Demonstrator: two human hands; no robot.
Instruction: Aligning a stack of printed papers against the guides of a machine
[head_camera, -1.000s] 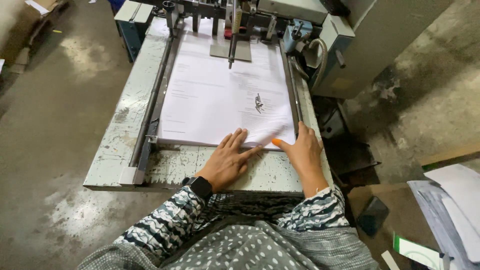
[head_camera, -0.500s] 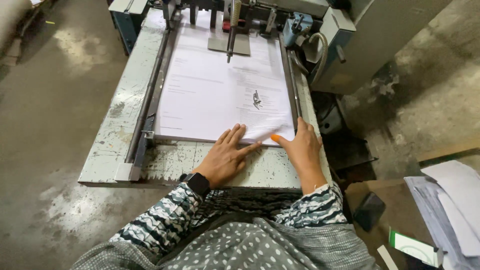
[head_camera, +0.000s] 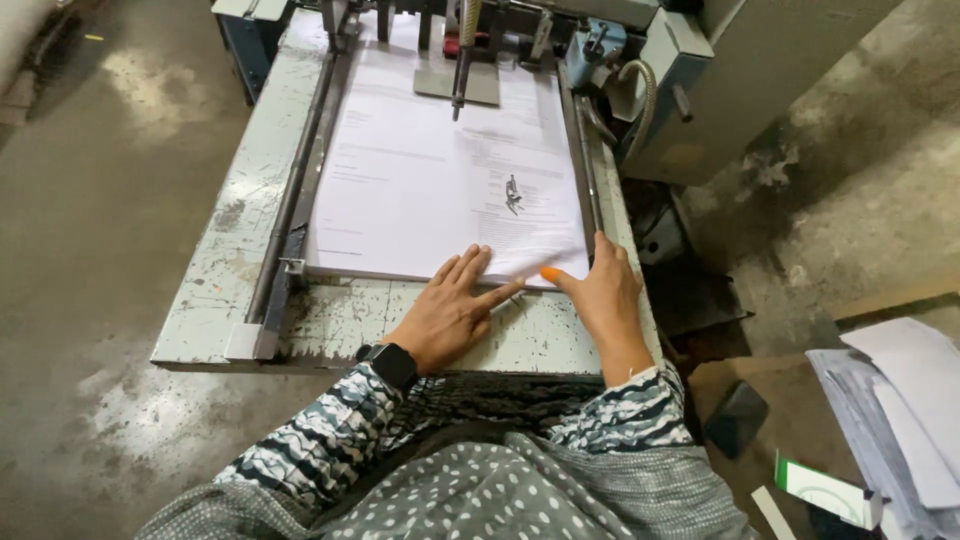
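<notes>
Currently the paper stack lies flat on the feeder table, between the side guide rails. Left hand spread flat, fingertips on its near edge; right hand open, thumb at the corner. Sheets look thin, limp and slippery, the pile heavy; best gripped under the near corners.

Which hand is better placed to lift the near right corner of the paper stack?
Probably the right hand: its thumb already touches that corner of the paper stack. The left hand lies flat further in.

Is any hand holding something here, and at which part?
Neither hand grips anything. The left hand lies flat on the near edge of the paper stack; the right hand touches its near right corner.
</notes>
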